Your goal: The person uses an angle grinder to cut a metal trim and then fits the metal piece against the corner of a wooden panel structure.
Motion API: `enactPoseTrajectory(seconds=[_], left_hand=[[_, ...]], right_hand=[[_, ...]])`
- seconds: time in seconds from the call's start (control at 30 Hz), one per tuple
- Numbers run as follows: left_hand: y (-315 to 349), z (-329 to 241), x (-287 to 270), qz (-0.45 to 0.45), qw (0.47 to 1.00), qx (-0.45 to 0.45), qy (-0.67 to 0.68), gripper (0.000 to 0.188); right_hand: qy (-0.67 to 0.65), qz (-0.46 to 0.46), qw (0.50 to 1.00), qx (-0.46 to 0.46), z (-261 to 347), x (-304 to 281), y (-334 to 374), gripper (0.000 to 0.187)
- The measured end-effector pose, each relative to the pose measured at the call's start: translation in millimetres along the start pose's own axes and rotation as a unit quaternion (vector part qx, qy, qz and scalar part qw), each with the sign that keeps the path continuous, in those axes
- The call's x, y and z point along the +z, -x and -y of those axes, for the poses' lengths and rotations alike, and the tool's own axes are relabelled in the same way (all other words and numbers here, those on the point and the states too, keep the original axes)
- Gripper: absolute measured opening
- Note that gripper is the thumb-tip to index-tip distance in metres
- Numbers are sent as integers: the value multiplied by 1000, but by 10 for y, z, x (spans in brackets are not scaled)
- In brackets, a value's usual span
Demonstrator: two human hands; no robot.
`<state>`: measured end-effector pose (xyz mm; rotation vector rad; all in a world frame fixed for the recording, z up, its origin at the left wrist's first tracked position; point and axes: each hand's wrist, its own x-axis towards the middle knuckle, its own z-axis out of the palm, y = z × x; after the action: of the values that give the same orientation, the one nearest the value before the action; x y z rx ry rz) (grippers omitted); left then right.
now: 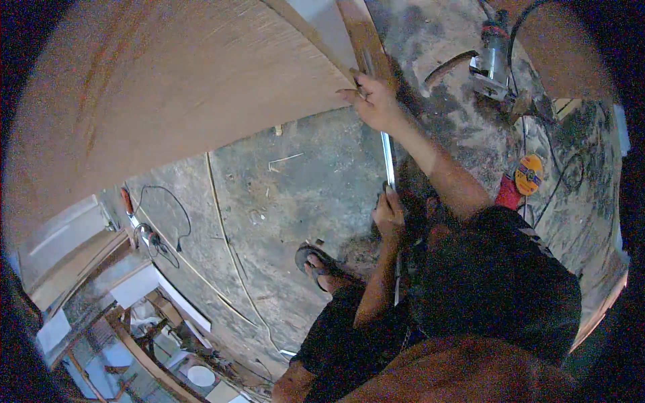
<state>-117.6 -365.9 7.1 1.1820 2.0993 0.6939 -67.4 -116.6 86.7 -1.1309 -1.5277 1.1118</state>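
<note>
A long, thin, shiny metal bar runs up the middle of the view beside the corner of a large plywood sheet. My left hand is closed around its lower part. Farther up, my right hand grips the same bar at the sheet's corner, with a finger reaching out over the plywood edge. The right hand partly hides the bar, which shows again above it against a brown wooden strip.
A grey power tool with a cord lies on the dusty floor at upper right. Below it are a yellow disc and a red object. A corded tool and a pale strip lie left; scrap-filled shelving stands lower left. My sandalled foot is below the hands.
</note>
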Motion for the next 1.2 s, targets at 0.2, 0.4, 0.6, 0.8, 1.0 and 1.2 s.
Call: enactPoseTrajectory(seconds=[0.2,0.4,0.6,0.8,1.0,1.2], left_hand=[[-100,32,134,19,1000,-11,20,37],[-208,29,46,10,1000,-5,-7,38],[-188,59,154,5,1000,-3,-31,40],[-278,5,30,45,998,0,49,41],[-344,-29,-86,39,999,0,6,42],[-351,-6,-71,67,993,-3,93,42]], right_hand=[[-2,30,1000,4,-72,-44,2,46],[-69,14,998,-4,-172,-206,116,40],[236,-48,970,33,-901,-792,116,35],[328,-23,941,-76,-1075,-561,-160,30],[382,38,923,-17,-1225,-338,-314,29],[432,38,901,7,-1321,-289,-225,27]])
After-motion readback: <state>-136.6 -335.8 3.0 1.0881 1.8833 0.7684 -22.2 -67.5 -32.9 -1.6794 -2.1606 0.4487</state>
